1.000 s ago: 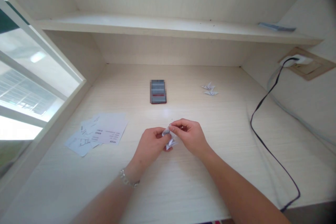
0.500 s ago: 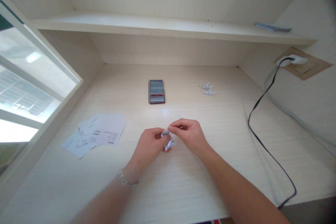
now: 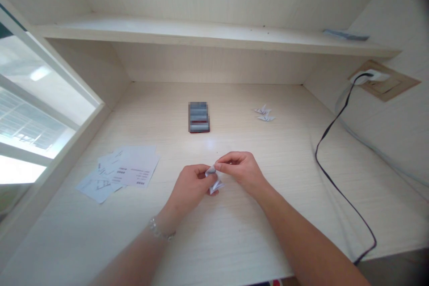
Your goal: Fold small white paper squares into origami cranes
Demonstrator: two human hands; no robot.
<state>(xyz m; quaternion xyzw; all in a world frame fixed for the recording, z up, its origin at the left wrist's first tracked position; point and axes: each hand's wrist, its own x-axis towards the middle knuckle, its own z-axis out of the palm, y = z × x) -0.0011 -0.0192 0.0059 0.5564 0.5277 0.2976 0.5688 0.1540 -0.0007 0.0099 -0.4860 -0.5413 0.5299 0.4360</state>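
My left hand and my right hand meet over the middle of the pale wooden desk. Both pinch a small folded piece of white paper between their fingertips, just above the desk top. My left wrist wears a thin bracelet. Two small folded paper pieces lie together farther back on the right.
Several printed paper slips lie spread on the left. A small dark rectangular object lies at the back centre. A black cable runs from a wall socket across the right side. A shelf overhangs the back; a window is at left.
Both hands stay pinched on the folded paper with only tiny finger shifts. The view has drifted slightly, so everything sits a little farther left.
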